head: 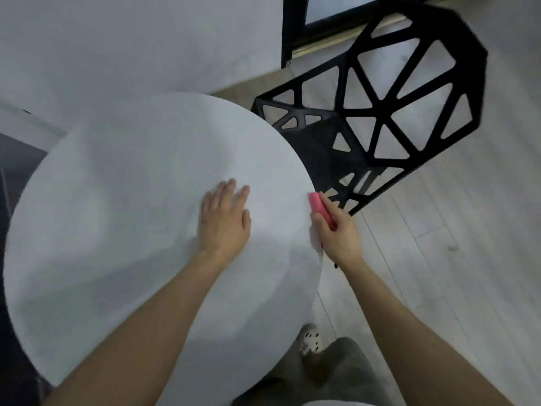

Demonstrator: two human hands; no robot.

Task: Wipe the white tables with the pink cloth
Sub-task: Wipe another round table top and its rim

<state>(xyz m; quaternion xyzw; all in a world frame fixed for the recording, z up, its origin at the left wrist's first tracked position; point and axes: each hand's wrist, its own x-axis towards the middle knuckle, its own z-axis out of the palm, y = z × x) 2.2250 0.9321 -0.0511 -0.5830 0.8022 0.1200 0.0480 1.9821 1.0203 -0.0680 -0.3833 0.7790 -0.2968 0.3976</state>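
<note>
A round white table (pixel 123 218) fills the left and middle of the view. My left hand (pixel 225 218) lies flat on its top, fingers straight and pointing away from me. My right hand (pixel 336 230) grips the folded pink cloth (pixel 320 208) and holds it against the table's right rim. Only a strip of the cloth shows above my fingers.
A black chair (pixel 409 106) with triangular cut-outs stands close to the table's right side on the pale wooden floor (pixel 468 244). A white wall (pixel 131 39) rises behind the table. My foot in a white perforated shoe (pixel 310 339) shows below the table edge.
</note>
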